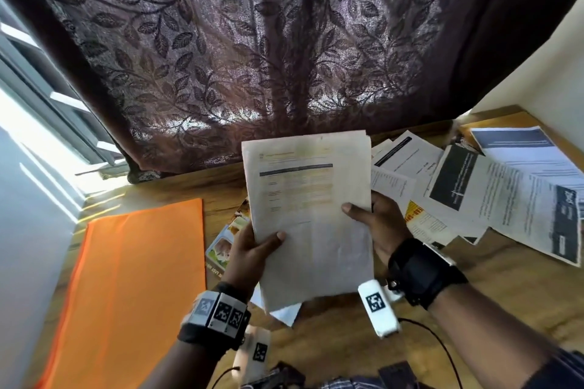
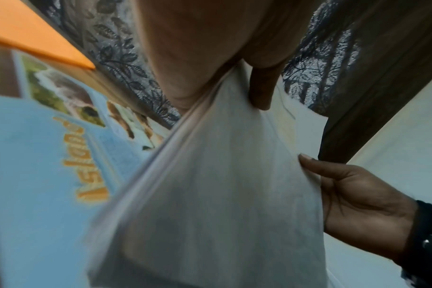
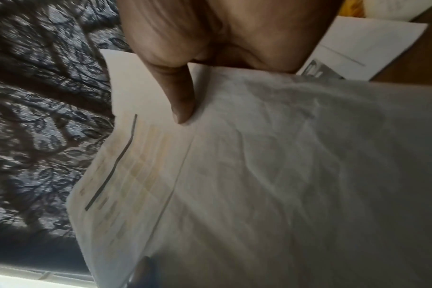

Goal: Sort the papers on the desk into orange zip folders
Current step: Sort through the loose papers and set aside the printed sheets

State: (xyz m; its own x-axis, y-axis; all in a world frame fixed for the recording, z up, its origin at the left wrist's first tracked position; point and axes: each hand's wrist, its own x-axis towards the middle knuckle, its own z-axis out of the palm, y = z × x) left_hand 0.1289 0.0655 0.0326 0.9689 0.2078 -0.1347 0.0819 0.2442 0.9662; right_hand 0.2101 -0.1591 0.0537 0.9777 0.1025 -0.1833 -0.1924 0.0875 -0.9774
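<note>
— Hands? 
— Left hand (image 1: pixel 249 249) and right hand (image 1: pixel 379 224) pinch a sheaf of papers (image 1: pixel 313 218), thumbs on top, raised above the desk (image 1: pixel 331 335).
— Folder? 
— Orange zip folder (image 1: pixel 132 287) lies left; loose papers (image 1: pixel 493 189) far right, curtain (image 1: pixel 252 41) behind.

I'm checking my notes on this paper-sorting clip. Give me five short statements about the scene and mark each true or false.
1. Both hands hold the same sheaf of papers. True: the left hand has its grip on the lower left edge, and the right hand on the right edge.
2. The orange zip folder lies on the desk to the person's left. True.
3. The sheaf lies flat on the desk. False: it is raised above the desk.
4. Loose papers are scattered to the person's right. True.
5. The window is covered by a plain white blind. False: a dark leaf-patterned curtain hangs there.
</note>
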